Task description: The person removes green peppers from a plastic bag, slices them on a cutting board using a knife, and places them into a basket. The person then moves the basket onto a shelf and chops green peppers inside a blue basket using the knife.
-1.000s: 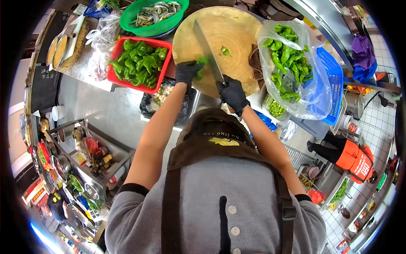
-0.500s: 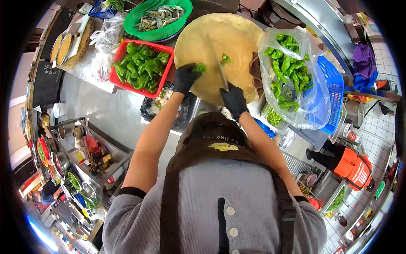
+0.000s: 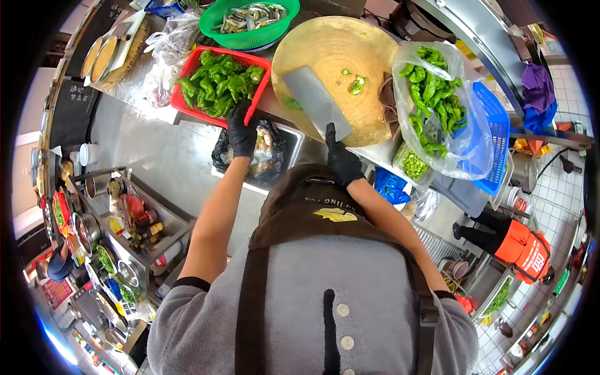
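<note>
My right hand, in a black glove, grips the handle of a cleaver. The broad blade lies flat over the left part of a round wooden chopping board. Part of a green pepper shows at the blade's left edge, and cut pepper bits lie right of it. My left hand, also black-gloved, is at the near right corner of a red basket. Its fingers reach over the rim onto whole green peppers; their grip is unclear.
Right of the board, a clear plastic bag of green peppers rests on a blue basket. A green colander of small fish stands behind. A container of chopped green pieces is near my right hand. A person in an orange vest is off right.
My left hand has left the pepper on the board and moved left to the red basket. The cleaver has turned from upright on edge to lying flat, further left over the board.
</note>
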Tool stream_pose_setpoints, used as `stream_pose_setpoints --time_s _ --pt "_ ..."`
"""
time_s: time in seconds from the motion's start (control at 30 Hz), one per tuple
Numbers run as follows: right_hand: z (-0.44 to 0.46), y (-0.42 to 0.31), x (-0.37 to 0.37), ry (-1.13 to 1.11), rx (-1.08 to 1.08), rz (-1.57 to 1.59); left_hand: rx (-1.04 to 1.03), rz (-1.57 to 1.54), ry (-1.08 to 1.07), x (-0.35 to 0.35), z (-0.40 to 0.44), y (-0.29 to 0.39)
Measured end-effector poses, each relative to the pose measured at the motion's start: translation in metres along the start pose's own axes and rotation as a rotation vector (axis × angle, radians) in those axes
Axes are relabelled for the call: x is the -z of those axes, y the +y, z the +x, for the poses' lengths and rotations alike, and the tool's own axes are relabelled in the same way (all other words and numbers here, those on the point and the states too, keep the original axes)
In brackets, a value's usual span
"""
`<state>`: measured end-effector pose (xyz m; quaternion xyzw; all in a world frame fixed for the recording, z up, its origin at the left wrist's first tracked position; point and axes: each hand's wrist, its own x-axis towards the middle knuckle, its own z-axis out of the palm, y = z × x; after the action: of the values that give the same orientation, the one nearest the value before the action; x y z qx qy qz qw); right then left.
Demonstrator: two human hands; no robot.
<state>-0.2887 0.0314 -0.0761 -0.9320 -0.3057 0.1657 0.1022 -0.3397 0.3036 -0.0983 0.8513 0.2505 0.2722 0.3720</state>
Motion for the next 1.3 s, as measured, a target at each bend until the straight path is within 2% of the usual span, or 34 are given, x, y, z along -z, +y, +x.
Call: stream_pose_setpoints --time_s 0.13,0.23,0.33,0.37,0.43,0.47,0.57,0.6,0.7,0.73,0.83,0.87,0.93,0.97,1.0,1.03,1.07,1.1,1.23,1.3 --pt "-0.010 -0.012 0.031 0.137 -0.021 0.001 0.092 -0.173 0.047 0.011 -0.011 -0.006" --pt "-0.028 -0.016 0.032 0.122 -0.009 -0.060 0.132 -0.186 -0.038 0.017 -0.012 -0.015" --pt "-0.030 -0.013 0.001 0.052 0.022 -0.095 0.128 -0.260 0.015 0.010 -0.010 -0.025" --pt "-0.026 -0.005 -0.001 0.064 0.030 -0.112 0.187 -0.358 0.037 0.005 -0.004 -0.028" --pt "-0.036 -0.010 0.019 0.204 0.071 -0.064 0.328 -0.538 0.048 0.005 -0.008 -0.020" --pt "-0.039 -0.012 0.022 0.237 0.044 -0.083 0.329 -0.495 0.070 0.006 -0.004 -0.014" --pt "-0.039 0.002 -0.004 -0.001 0.061 -0.124 0.376 -0.552 0.145 0.000 0.000 -0.026" --pt "-0.037 0.000 0.003 -0.014 0.060 -0.186 0.365 -0.578 0.159 -0.001 0.001 -0.027" --pt "-0.045 -0.013 0.034 0.157 0.080 -0.090 0.259 -0.660 0.222 0.006 0.005 -0.017" --pt "-0.045 -0.014 0.034 0.094 0.000 -0.089 0.266 -0.484 0.203 0.009 0.011 -0.016" --pt "-0.041 0.006 -0.007 0.030 0.065 -0.090 0.306 -0.541 0.215 0.011 0.011 -0.003" --pt "-0.039 0.013 -0.014 0.030 0.075 -0.295 0.270 -0.527 0.245 0.006 0.016 -0.006" --pt "-0.044 -0.001 0.029 0.130 0.056 -0.129 -0.065 -0.263 0.243 -0.012 0.026 -0.020" --pt "-0.054 -0.001 0.036 0.211 0.049 -0.082 -0.106 -0.231 0.203 -0.020 0.021 -0.013" --pt "-0.057 0.002 0.048 0.137 -0.064 -0.091 -0.148 -0.201 0.163 -0.027 0.017 -0.006" --pt "-0.066 0.009 0.052 0.347 -0.012 0.067 -0.192 -0.172 0.124 -0.031 0.014 0.011" --pt "-0.070 0.016 0.056 0.423 0.003 0.114 -0.353 -0.038 -0.076 -0.032 0.019 0.024" --pt "-0.072 0.021 0.062 0.502 0.020 0.160 -0.480 -0.016 -0.129 -0.043 0.015 0.033" --pt "-0.076 0.021 0.079 0.658 -0.064 0.362 -0.455 0.282 -0.388 -0.079 0.024 0.036" --pt "-0.078 0.026 0.076 0.725 -0.031 0.387 -0.397 0.221 -0.377 -0.078 0.031 0.029"
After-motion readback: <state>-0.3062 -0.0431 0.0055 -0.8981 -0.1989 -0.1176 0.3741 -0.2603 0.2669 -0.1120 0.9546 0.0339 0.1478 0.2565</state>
